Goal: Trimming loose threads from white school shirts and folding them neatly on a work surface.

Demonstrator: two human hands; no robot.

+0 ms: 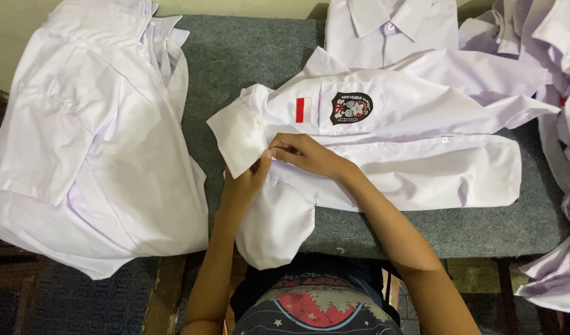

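A white short-sleeved shirt lies across the grey felt table top, its chest pocket bearing a black round badge and a small red-and-white patch. My left hand and my right hand meet at the shirt's collar end, near the left of the shirt. Both pinch the white cloth by the fingertips, thumbs touching. One sleeve of the shirt hangs over the table's near edge toward my lap.
A thick stack of white shirts fills the left side. Another white shirt with an open collar lies at the back, and more white shirts are heaped along the right edge.
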